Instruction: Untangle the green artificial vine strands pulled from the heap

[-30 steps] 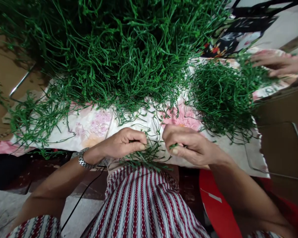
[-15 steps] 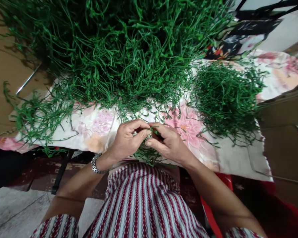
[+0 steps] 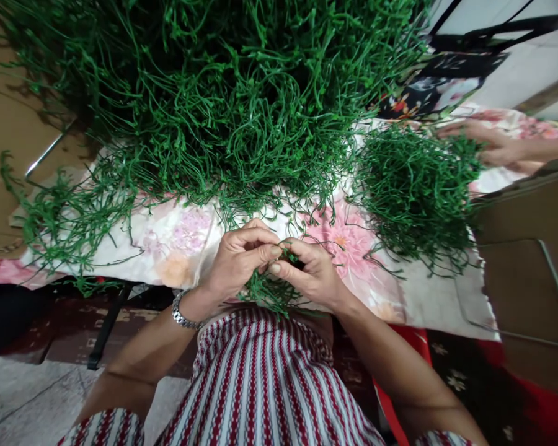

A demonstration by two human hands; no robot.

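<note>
1. The big heap of stems lies on the cloth, filling the view from 10 to 1 o'clock.
2. A smaller heap sits at 3 o'clock, just beside the big one.
3. Left hand and right hand meet at centre, at the cloth's near edge, pinching a small bunch of stems.
4. Another person's hand rests at 2 o'clock, touching the smaller heap.

Glossy, seemingly plastic stems; matt cloth.
</note>
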